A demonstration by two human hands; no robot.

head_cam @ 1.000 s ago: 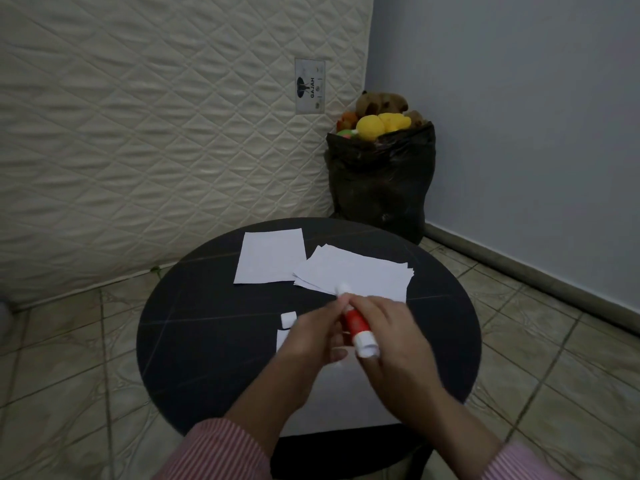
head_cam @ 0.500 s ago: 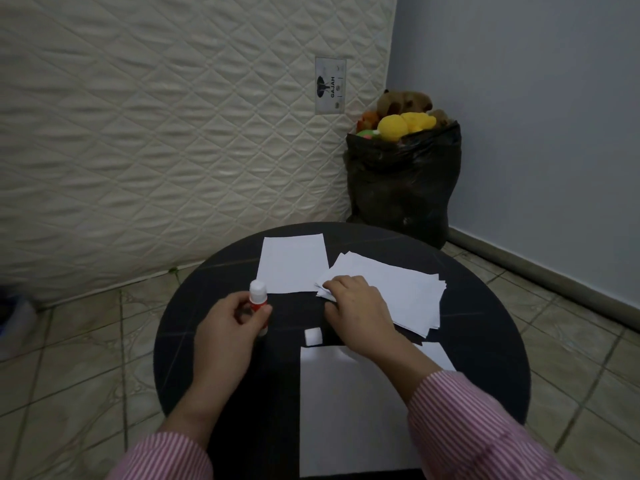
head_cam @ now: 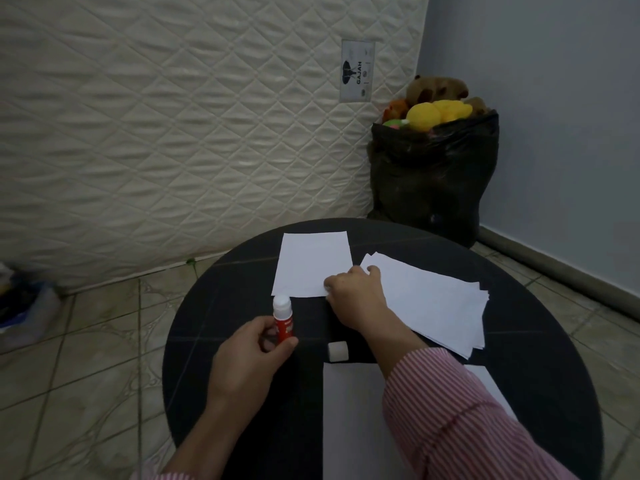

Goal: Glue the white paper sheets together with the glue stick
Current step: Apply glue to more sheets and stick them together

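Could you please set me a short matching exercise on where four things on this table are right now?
Things:
1. glue stick
2. cap
3. paper stack
4. single sheet

Places:
A. at the far edge of the table, left of the stack
B. upright in the left hand
C. on the right side, its near-left corner under the right hand
D. lying loose on the dark top, just beyond the nearest sheet

Pairs: 1-B, 2-D, 3-C, 4-A
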